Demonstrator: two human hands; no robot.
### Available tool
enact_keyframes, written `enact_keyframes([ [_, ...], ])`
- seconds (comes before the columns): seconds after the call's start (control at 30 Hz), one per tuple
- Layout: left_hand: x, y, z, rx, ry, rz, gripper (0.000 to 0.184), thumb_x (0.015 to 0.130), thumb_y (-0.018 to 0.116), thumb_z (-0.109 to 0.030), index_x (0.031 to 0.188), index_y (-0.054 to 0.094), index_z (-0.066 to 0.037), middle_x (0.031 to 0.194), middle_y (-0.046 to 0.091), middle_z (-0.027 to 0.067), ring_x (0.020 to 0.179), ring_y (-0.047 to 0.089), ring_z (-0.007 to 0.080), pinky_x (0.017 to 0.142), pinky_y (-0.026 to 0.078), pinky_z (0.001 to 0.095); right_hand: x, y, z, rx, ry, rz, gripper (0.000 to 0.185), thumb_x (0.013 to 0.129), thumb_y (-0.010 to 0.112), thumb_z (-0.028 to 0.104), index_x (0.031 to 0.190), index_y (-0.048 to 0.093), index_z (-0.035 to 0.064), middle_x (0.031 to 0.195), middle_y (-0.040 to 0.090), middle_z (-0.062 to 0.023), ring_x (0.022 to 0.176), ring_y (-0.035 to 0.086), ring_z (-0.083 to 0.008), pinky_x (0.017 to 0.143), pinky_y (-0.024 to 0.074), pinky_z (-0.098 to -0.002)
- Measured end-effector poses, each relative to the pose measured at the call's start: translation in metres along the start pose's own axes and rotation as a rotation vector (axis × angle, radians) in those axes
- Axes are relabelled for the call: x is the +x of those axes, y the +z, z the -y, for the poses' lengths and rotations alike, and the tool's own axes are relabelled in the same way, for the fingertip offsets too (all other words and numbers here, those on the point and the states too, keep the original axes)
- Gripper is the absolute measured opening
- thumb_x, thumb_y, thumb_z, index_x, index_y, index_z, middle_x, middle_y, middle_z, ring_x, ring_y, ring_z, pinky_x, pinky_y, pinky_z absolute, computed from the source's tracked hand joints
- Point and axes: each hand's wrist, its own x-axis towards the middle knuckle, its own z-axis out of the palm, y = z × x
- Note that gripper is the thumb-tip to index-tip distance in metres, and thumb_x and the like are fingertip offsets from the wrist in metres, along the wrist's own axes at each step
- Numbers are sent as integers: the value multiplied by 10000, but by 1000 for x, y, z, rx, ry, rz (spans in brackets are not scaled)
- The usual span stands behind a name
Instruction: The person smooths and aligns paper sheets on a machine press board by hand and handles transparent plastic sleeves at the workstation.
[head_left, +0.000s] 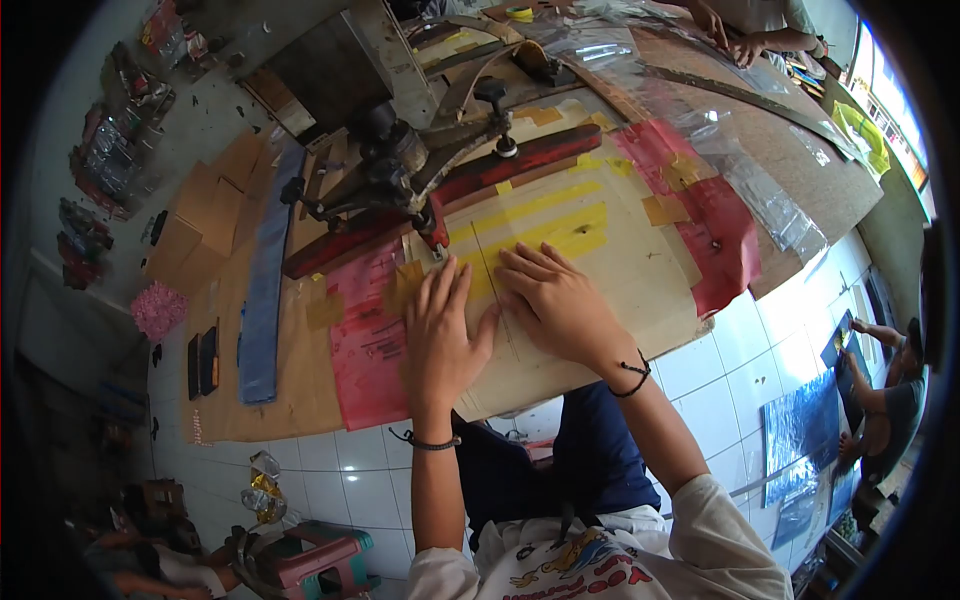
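Observation:
My left hand [440,325] lies palm down with fingers extended on a beige board [640,290], close to the tip of a dark metal machine [395,165]. To its right, my right hand [550,305] rests flat on the same board, fingers slightly spread, below strips of yellow tape [580,220]. Between the hands runs a thin dark line [485,255]. Neither hand shows anything held, though the palms are hidden. The machine's red bar [545,162] crosses behind the board. Red sheeting [368,340] flanks it at left, with another red sheet [722,235] at right.
A long blue strip [265,290], a cardboard box [200,220] and two dark flat blocks [203,362] lie at left. At the back right, another person's hands [735,40] work over the table. People sit low at both sides; a stool [320,560] stands below left.

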Motion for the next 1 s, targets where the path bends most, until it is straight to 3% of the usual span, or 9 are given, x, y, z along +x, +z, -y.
enact_keyframes([
  [1.0,2,-1,0,-30,-9,22,628,914,660,-399,1388,540,-5,1503,458,153,1393,399,334,1144,317,470,0,-2,2,-7,11,12,303,908,611,200,1150,665,26,1337,614,-126,1325,511,-311,1165,345,-473],
])
